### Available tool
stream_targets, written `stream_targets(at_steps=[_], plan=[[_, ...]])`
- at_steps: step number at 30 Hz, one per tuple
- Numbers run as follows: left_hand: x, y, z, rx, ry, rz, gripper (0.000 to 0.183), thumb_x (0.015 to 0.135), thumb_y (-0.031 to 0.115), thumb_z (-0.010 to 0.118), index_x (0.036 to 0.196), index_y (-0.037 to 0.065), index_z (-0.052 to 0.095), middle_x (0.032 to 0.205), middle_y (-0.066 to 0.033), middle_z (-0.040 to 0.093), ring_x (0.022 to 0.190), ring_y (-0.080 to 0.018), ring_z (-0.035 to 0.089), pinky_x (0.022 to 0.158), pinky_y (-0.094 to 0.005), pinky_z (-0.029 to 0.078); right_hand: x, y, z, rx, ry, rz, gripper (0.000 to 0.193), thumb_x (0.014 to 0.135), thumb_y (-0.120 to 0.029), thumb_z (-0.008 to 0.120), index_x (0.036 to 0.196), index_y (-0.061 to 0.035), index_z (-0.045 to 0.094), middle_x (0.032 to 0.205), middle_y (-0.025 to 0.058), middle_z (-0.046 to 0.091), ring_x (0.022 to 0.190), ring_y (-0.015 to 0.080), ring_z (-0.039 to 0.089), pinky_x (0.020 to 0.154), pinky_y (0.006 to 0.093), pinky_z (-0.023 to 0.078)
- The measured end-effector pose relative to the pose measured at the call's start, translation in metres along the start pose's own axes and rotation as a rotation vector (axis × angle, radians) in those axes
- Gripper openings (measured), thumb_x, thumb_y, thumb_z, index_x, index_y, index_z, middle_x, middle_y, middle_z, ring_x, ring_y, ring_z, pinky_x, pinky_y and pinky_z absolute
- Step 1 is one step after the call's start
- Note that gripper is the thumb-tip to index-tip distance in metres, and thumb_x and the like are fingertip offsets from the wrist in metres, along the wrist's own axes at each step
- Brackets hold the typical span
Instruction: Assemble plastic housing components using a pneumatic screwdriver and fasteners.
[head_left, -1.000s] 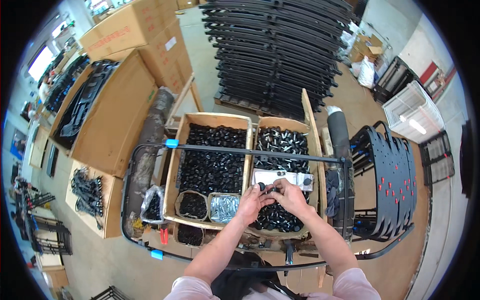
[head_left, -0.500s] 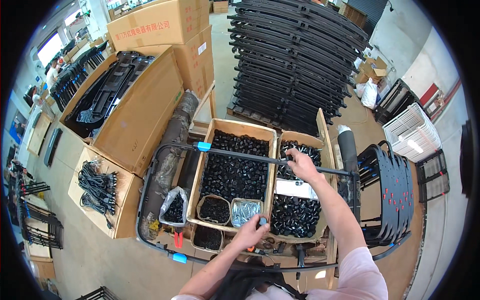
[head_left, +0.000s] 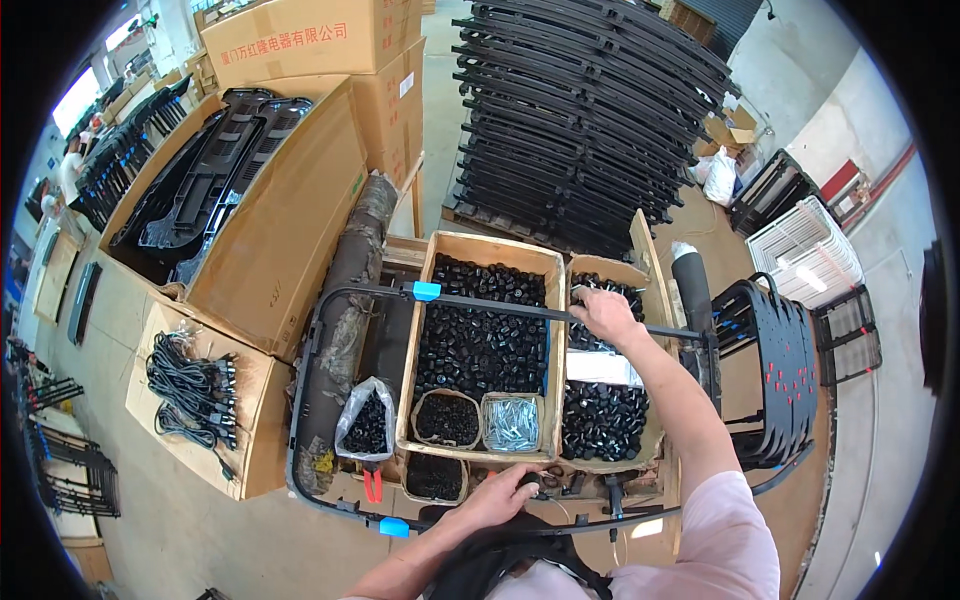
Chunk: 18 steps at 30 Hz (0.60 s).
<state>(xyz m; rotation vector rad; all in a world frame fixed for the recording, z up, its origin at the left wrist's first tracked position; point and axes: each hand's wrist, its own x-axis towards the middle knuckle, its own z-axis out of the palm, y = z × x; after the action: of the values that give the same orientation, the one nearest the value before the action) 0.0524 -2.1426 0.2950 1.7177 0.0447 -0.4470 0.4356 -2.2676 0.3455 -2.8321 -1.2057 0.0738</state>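
A black tubular frame with rounded corners and blue clips lies across the parts bins. My right hand is closed at its far bar, over the right bin; a small pale tip shows at the fingers, too little to name. Close to the frame's near bar, my left hand pinches a small round black knob. Black knobs fill the large wooden bin. Inside its near end sit a small box of silver screws and a box of small black parts.
More black knobs fill the right bin, with a white piece across them. Red-handled pliers hang by a bag of black parts. Coiled cables lie on a carton at left. Stacked black frames stand behind.
My left hand has drawn back from beside the screw box toward the near bar, still pinching the knob. My right hand stays at the far bar, its fingers slightly shifted. The view has moved a little.
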Motion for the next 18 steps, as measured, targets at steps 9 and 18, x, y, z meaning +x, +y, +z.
stream_targets(at_steps=[9, 18], plan=[[-0.029, 0.018, 0.018, -0.023, 0.157, 0.113, 0.041, 0.105, 0.025, 0.061, 0.142, 0.008, 0.057, 0.129, -0.0189, 0.067, 0.115, -0.0328, 0.068, 0.101, -0.0416, 0.053, 0.007, 0.000, 0.005, -0.005, -0.045, 0.132, 0.050, 0.107, -0.046, 0.047, 0.106, -0.0001, 0.068, 0.097, 0.0251, 0.075, 0.096, 0.0421, 0.073, 0.087, 0.0550, 0.056], [-0.056, 0.004, 0.086, 0.035, 0.219, -0.029, 0.042, 0.101, 0.019, 0.065, 0.141, 0.005, 0.056, 0.129, -0.0201, 0.066, 0.122, -0.0384, 0.063, 0.104, -0.0443, 0.050, 0.008, 0.010, 0.001, -0.110, -0.172, 0.151, 0.054, 0.104, -0.050, 0.052, 0.105, -0.0024, 0.079, 0.110, 0.0215, 0.077, 0.110, 0.0388, 0.072, 0.096, 0.0486, 0.057]])
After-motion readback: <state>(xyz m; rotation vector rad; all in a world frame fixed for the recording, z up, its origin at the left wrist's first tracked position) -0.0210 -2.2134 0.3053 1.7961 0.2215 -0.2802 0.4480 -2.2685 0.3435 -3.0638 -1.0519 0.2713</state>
